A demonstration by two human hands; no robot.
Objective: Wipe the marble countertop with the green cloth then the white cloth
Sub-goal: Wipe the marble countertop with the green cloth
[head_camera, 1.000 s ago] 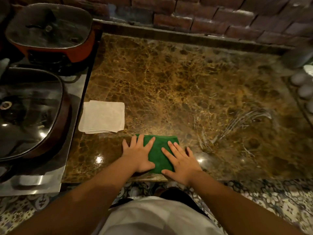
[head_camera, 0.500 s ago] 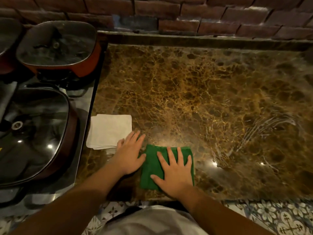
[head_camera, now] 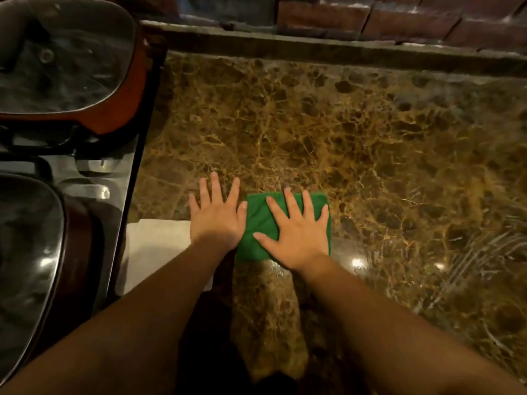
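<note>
Right grip [head_camera: 296, 232] flat on green cloth [head_camera: 258, 223] beside lidded pans [head_camera: 65, 64].

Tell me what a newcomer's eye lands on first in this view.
The bright green cloth stands out, lying flat on the brown veined marble countertop with the right hand spread on top of it. The left hand lies flat beside it, its forearm crossing the folded white cloth near the counter's left edge. Further left sit two glass-lidded pans, one red.

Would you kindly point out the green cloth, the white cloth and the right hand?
green cloth [head_camera: 258, 223]: head view, bare left part.
white cloth [head_camera: 156, 246]: head view, exposed middle.
right hand [head_camera: 296, 232]: head view, back of hand.
</note>
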